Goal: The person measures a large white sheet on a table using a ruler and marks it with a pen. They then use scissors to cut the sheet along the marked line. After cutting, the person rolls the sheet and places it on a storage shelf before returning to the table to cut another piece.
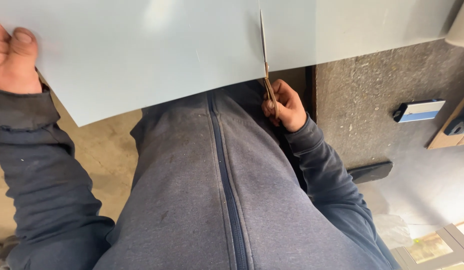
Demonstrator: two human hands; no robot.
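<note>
- Scissors [266, 75] sit in the right hand [286, 106], whose fingers are closed around the handles, just under the near edge of the big pale blue sheet [142, 55]
- Blades point straight up and away from the body, so the long line of the scissors runs the same way as the cut in the sheet
- Sheet lies flat in front of the chest, and the slit goes from its near edge toward the top of the picture
- Left hand [13, 57] pinches the far left edge of the sheet, thumb on top, well apart from the scissors
- Right hand is the one nearer the cut
- Handles are mostly hidden by fingers, so how wide the blades stand is hard to tell
- Sheet's top runs out of view, so where the slit ends cannot be seen
- Small blue and white thing [419, 110] lies on the grey floor [372, 100] to the right, too small to name
</note>
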